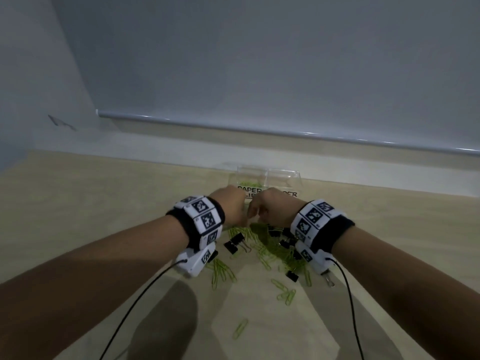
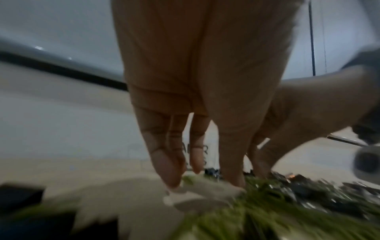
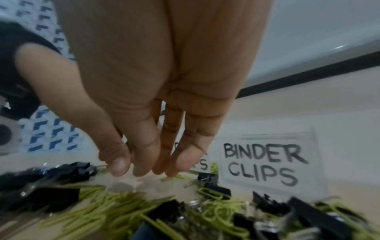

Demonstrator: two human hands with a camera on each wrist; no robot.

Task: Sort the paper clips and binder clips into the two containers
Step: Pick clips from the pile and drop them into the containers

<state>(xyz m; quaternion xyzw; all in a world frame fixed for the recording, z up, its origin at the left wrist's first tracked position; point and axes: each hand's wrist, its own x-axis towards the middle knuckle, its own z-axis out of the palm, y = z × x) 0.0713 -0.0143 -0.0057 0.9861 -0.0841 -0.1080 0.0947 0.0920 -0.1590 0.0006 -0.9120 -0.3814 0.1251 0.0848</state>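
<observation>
On the pale wooden table (image 1: 78, 203) lies a mixed pile of green paper clips (image 1: 270, 245) (image 3: 115, 204) and black binder clips (image 1: 235, 242) (image 3: 211, 180). Behind it stand two clear containers. The left one is labelled PAPER CLIPS (image 1: 249, 183) and has some green clips inside; the right one reads BINDER CLIPS (image 1: 285, 183) (image 3: 271, 162). My left hand (image 1: 242, 224) (image 2: 205, 178) and right hand (image 1: 255, 219) (image 3: 131, 170) are side by side over the pile's far edge. Their fingers point straight down, tips at the clips. No clip shows between any fingers.
Loose paper clips (image 1: 240, 328) are scattered toward the near edge of the table. A low ledge and a grey roller blind (image 1: 285, 74) close off the back, just behind the containers. Black cables (image 1: 135, 300) trail from both wrist cameras.
</observation>
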